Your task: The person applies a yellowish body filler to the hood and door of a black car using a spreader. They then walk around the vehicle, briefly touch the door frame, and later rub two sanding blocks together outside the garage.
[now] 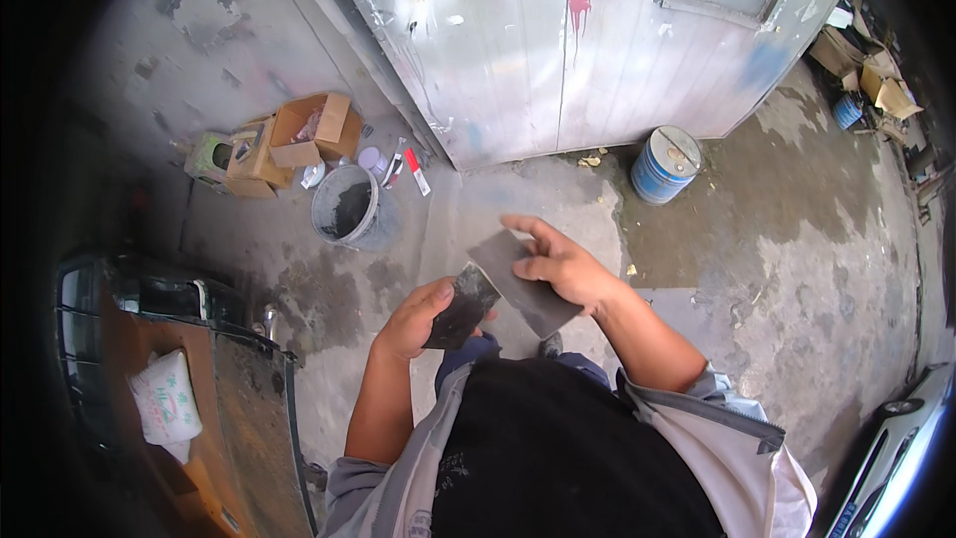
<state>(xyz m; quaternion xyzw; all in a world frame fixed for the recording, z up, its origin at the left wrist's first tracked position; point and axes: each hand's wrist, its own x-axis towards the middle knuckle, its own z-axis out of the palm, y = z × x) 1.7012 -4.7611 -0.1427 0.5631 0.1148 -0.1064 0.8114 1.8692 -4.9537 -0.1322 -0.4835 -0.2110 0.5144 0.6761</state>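
In front of my body, my left hand is closed on a flat black rectangular block with scuffed pale marks near its upper edge. The thumb lies on top of it and fingertips show beneath. My right hand grips a dark grey rectangular sheet, which looks like sandpaper, between the thumb on its face and the fingers behind. One finger stretches past the far edge. The sheet's left edge meets or overlaps the block's upper right corner; whether they touch is hard to tell.
A grey bucket stands ahead on the left, near an open cardboard box. A blue and white drum stands by the metal panel wall. At lower left is a brown-topped bench with a white bag; a car is lower right.
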